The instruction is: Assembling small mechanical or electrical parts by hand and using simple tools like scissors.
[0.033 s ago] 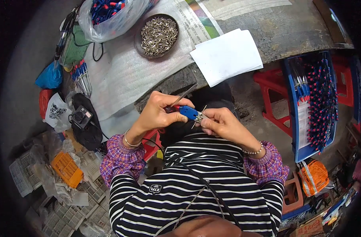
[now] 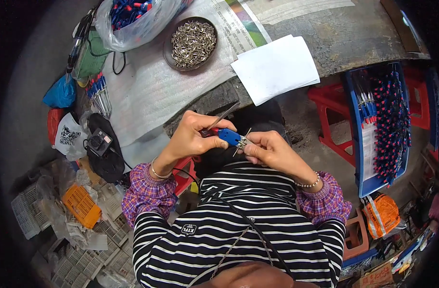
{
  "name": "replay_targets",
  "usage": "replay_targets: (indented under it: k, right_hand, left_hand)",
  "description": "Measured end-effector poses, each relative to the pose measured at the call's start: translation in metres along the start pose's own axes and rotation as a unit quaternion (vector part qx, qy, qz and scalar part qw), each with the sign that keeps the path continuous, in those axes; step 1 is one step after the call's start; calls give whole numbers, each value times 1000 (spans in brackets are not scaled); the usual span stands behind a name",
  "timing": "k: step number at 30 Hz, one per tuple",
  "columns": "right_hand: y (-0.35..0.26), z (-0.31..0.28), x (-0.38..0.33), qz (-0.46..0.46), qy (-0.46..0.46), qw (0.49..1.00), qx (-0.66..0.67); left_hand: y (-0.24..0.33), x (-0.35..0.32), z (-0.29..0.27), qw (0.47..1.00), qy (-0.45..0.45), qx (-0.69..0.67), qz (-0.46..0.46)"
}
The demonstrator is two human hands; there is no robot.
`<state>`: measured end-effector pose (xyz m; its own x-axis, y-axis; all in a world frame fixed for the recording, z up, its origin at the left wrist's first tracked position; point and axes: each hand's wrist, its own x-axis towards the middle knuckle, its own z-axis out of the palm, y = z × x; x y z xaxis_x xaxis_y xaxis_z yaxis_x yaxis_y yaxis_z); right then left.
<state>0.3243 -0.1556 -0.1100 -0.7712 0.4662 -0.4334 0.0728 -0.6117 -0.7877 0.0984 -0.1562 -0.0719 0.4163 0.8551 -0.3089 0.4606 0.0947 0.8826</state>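
My left hand [image 2: 196, 133] is closed on a blue-and-red plastic handle [image 2: 230, 137]. A thin, dark metal-looking shaft [image 2: 225, 114] sticks up from the same hand toward the bench edge, partly hidden by the fingers. Pinched between the fingers of my right hand [image 2: 269, 150] is the small silvery metal fitting [image 2: 243, 142] at the handle's right end, with thin metal pins standing out of it on both sides. Both hands meet over my lap, just below the bench edge. How the parts join under the fingertips is hidden.
On the bench stand a round bowl [image 2: 214, 45] of small metal pins, a plastic bag [image 2: 104, 36] of blue-and-red parts and white paper sheets [image 2: 277, 72]. To the right, a blue tray [image 2: 365, 181] full of similar blue-and-red pieces stands by red stools [image 2: 329, 127].
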Motion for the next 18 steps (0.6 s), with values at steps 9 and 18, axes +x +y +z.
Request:
replay_targets:
  k: [9,18]
  right_hand:
    - [5,2,-2,-5,-12,1000,-4]
    - [1,3,-2,7,-12,1000,-2]
  left_hand:
    - [1,1,-2,1000,-26,1,7]
    - [0,-1,-1,1000,-8,-1,14]
